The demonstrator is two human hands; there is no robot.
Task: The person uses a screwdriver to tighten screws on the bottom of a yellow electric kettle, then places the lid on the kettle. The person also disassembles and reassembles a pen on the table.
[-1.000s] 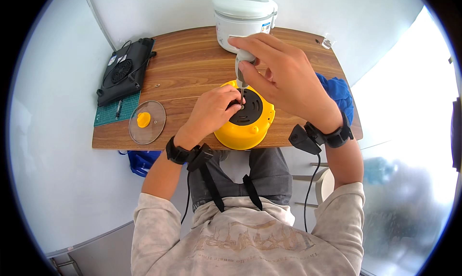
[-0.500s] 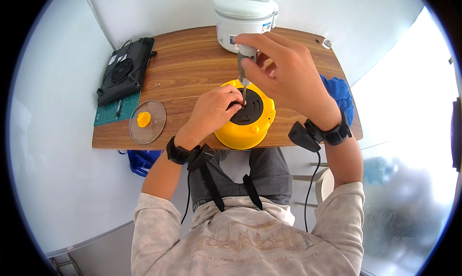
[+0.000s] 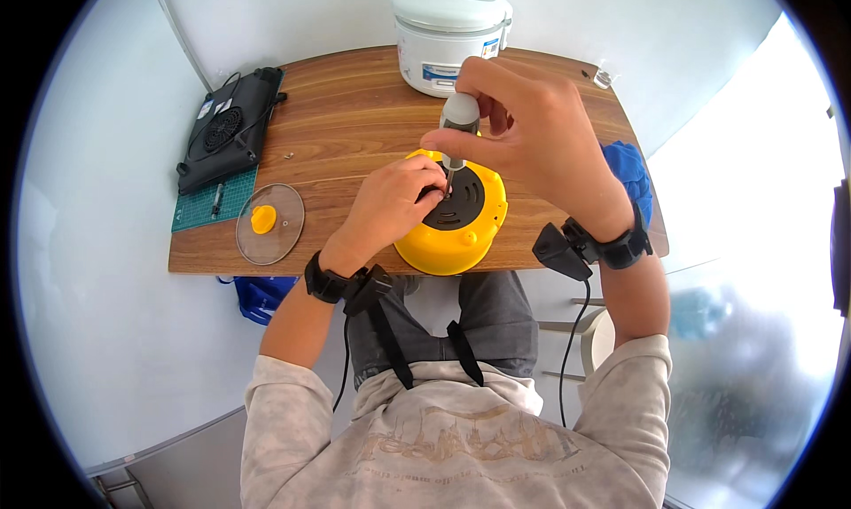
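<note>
A yellow round pot-like appliance body (image 3: 450, 254) rests on the table's front part, its black slotted base plate (image 3: 463, 209) facing up. A screwdriver with a grey and white handle (image 3: 460, 114) stands nearly upright over the plate, shaft pointing down. My right hand (image 3: 541, 137) is around its handle, with the thumb across the front and the index finger raised beside the top. My left hand (image 3: 390, 199) lies over the plate's left side, fingertips pinched together beside the screwdriver tip. Whatever is between those fingertips is hidden.
A white rice cooker (image 3: 452, 39) stands at the back. Left are a black appliance with a fan grille (image 3: 222, 132), a green cutting mat (image 3: 191, 211) and a glass lid with yellow knob (image 3: 288, 230). Blue cloth (image 3: 631, 176) lies at the wooden table's (image 3: 337, 110) right edge.
My right hand has loosened and shifted its fingers around the handle, the index finger moving right. The screwdriver's top has tilted slightly. My left hand has barely moved.
</note>
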